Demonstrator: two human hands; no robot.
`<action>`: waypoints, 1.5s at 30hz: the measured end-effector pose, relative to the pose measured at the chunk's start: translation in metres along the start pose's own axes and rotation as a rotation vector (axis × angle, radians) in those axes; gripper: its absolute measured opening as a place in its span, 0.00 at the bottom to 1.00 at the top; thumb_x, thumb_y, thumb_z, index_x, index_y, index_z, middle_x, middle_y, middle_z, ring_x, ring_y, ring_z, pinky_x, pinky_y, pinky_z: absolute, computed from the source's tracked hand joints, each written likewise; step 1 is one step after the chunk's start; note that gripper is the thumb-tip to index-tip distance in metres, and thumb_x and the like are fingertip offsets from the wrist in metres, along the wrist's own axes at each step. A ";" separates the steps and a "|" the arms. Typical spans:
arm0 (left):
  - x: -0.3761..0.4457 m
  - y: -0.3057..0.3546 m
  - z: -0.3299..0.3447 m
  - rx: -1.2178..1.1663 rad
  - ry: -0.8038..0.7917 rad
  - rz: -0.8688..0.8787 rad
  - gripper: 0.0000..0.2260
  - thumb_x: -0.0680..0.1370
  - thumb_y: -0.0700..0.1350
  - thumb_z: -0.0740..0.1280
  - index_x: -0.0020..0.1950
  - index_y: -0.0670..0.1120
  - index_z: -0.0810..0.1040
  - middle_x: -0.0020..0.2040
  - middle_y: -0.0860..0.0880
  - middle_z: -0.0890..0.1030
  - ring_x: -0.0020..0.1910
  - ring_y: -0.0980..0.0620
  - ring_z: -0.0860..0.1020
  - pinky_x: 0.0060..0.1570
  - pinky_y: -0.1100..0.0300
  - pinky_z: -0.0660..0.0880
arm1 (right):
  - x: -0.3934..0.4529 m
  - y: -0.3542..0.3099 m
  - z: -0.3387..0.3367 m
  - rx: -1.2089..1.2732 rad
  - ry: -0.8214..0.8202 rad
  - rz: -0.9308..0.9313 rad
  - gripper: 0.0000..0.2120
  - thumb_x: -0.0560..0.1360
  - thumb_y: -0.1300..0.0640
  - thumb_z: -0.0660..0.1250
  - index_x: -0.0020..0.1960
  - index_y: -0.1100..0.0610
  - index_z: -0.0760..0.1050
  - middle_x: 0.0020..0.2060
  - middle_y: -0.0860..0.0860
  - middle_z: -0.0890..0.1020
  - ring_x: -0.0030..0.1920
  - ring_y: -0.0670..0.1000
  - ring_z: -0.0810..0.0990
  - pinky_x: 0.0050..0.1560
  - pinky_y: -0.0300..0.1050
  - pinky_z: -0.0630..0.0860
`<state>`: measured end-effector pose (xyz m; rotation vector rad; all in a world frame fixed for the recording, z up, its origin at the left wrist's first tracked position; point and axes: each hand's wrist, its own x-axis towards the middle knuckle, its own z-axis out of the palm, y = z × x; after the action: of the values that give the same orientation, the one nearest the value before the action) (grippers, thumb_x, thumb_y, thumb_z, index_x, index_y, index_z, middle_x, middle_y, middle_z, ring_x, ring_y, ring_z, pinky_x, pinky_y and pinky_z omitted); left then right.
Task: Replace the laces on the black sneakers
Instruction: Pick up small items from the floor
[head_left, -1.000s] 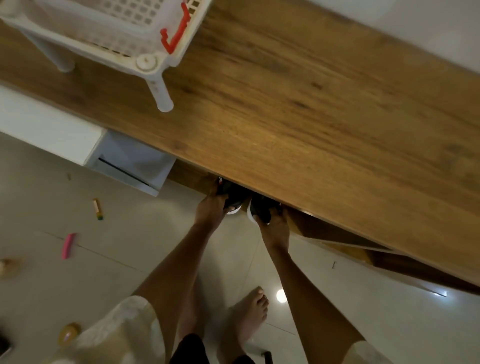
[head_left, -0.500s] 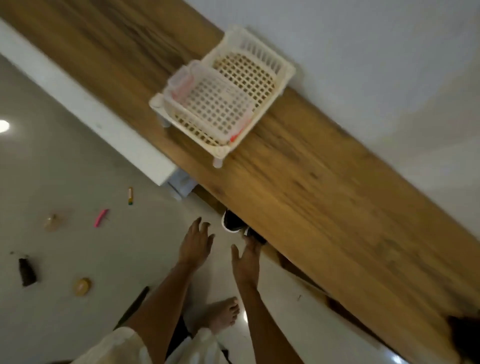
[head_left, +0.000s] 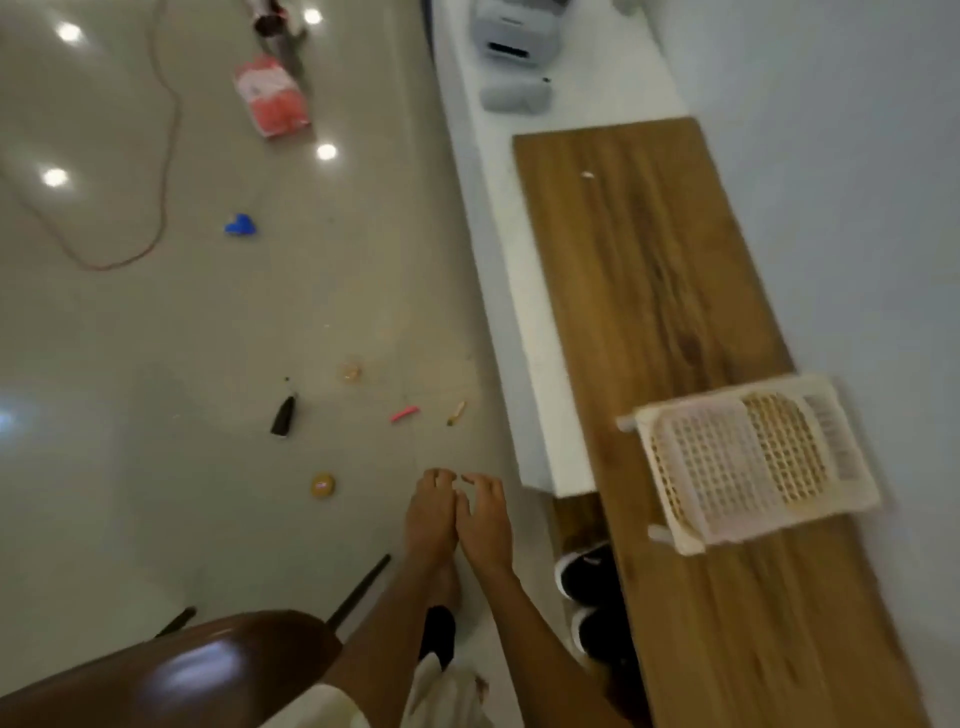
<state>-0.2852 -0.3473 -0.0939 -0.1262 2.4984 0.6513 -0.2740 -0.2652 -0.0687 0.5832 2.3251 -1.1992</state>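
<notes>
Two black sneakers (head_left: 589, 597) sat on the floor (head_left: 208, 338), tucked partly under the wooden counter (head_left: 675, 364). Left hand (head_left: 430, 514) and right hand (head_left: 485, 519) hung side by side, touching, fingers relaxed, grasping nothing. A white basket (head_left: 753, 462) stood on the counter.

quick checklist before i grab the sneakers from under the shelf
1. Sneakers in sight: ok, two black ones under the wooden shelf.
2. Left hand free: ok, holds nothing.
3. Right hand free: ok, holds nothing.
4. Hands at the sneakers: not ok, both are apart from them, over the floor.
5. New laces ready: cannot tell, none seen.
6. Basket steady on the shelf: cannot tell, blurred.
</notes>
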 end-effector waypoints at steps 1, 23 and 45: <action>0.007 -0.009 -0.008 -0.010 0.019 -0.037 0.13 0.81 0.41 0.57 0.65 0.42 0.70 0.64 0.45 0.70 0.59 0.49 0.73 0.52 0.61 0.69 | 0.012 -0.013 0.007 -0.029 -0.035 -0.016 0.12 0.80 0.55 0.58 0.62 0.53 0.71 0.62 0.48 0.71 0.58 0.47 0.74 0.55 0.39 0.70; 0.340 -0.212 0.160 0.050 0.181 -0.222 0.14 0.78 0.34 0.60 0.64 0.40 0.71 0.60 0.41 0.71 0.58 0.43 0.71 0.48 0.52 0.74 | 0.373 0.123 0.203 -0.138 0.046 0.485 0.23 0.77 0.51 0.65 0.64 0.65 0.67 0.60 0.62 0.76 0.59 0.62 0.76 0.52 0.49 0.73; 0.118 0.000 -0.009 -0.689 0.283 -0.302 0.06 0.81 0.47 0.61 0.51 0.46 0.75 0.40 0.53 0.77 0.37 0.59 0.75 0.35 0.65 0.69 | 0.123 -0.034 0.042 0.289 0.199 0.309 0.06 0.80 0.55 0.58 0.53 0.55 0.73 0.42 0.48 0.79 0.45 0.51 0.79 0.38 0.38 0.72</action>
<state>-0.3890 -0.3460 -0.1501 -0.8791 2.3195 1.4056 -0.3830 -0.2986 -0.1390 1.1645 2.1223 -1.3846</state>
